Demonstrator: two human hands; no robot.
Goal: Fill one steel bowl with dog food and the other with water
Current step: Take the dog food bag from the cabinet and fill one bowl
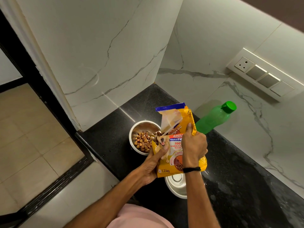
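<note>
A yellow dog food bag [176, 142] is tilted over the far steel bowl [139, 127], its torn mouth at the bowl's right rim. Brown kibble [143, 142] lies in that bowl. My left hand [153, 163] grips the bag's lower left side. My right hand [194, 145] grips its right edge, a black band on the wrist. A second steel bowl [177, 186] stands nearer to me, partly hidden under the bag and my right arm; the part that shows holds nothing. A green water bottle [213, 119] with its green cap on stands to the right of the bag.
Everything sits on a black granite counter [230, 170] whose left edge drops to a tiled floor [32, 129]. Marble walls close off the back and right. A switch panel [261, 74] is on the right wall.
</note>
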